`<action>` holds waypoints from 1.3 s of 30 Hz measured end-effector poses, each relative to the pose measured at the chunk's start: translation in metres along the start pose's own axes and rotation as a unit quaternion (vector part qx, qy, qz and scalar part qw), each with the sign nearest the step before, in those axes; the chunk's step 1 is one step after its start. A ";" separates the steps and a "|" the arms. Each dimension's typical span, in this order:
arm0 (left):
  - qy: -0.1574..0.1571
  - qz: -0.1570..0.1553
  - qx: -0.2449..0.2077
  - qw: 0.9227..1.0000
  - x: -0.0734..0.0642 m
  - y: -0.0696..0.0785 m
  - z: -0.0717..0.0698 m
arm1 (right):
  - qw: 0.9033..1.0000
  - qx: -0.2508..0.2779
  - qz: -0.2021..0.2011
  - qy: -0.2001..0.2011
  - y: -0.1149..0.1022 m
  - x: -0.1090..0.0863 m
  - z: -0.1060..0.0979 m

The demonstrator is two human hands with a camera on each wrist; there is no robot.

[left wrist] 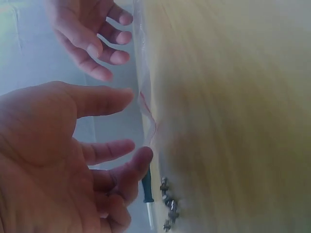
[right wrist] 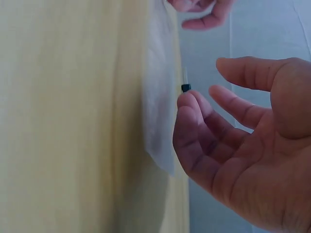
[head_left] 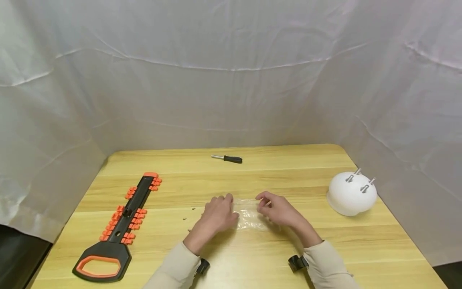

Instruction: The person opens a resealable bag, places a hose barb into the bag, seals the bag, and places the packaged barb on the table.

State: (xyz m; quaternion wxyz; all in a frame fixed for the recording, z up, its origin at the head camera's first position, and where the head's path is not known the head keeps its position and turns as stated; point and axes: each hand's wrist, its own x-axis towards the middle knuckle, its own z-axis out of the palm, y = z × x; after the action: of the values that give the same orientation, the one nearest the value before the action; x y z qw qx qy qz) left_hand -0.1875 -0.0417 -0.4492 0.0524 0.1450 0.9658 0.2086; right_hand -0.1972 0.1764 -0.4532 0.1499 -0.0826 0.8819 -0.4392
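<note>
On either side of a clear bag, left hand and right hand curve loosely, fingers parted

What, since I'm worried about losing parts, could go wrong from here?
Small metal fasteners lie loose beside the left hand, which could scatter them with a careless sweep. The clear plastic bag lies on the table, and neither hand appears to pinch it, so it might slip if brushed. The white rounded piece sits near the table's right edge, where a wide swing of the right hand might knock it.
</note>
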 end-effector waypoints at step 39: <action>-0.109 -0.029 -0.322 0.940 0.017 0.006 0.001 | 0.996 -0.058 -0.044 -0.046 0.001 -0.003 0.012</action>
State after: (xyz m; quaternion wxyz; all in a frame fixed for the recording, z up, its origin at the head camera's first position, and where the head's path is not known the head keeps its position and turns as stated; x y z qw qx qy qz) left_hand -0.2017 -0.0312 -0.4479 0.2069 0.1141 0.8394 0.4894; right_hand -0.1904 0.1687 -0.4607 0.1658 -0.1501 0.8936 -0.3891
